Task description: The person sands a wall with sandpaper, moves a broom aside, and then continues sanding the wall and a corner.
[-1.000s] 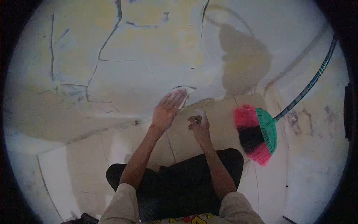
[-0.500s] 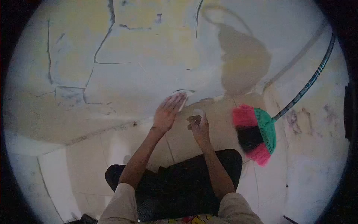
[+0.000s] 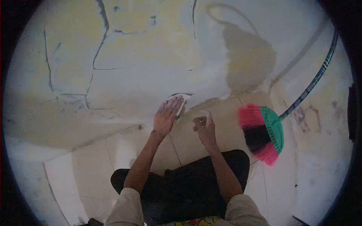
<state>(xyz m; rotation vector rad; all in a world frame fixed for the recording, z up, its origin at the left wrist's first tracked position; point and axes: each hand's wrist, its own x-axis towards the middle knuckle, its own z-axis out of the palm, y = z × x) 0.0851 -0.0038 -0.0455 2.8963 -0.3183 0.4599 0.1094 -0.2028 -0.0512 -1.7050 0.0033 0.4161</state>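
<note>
My left hand (image 3: 166,114) lies with its fingers stretched over a thin white piece (image 3: 181,107), pressed against the low part of the cracked wall (image 3: 143,81). The white piece shows beyond the fingertips, on their right side. My right hand (image 3: 205,130) is over the tiled floor, to the right of my left hand, with its fingers curled and whitish at the index finger. What the curled fingers hold, if anything, is too small to tell.
A broom (image 3: 273,130) with pink and black bristles and a green head leans at the right, its handle rising to the upper right. Dark-clothed legs (image 3: 188,188) are below my hands. The tiled floor (image 3: 169,150) meets the wall.
My left hand and the white piece have shifted slightly left and down in the view. My right hand shows slightly further right, and the whole view has moved a little.
</note>
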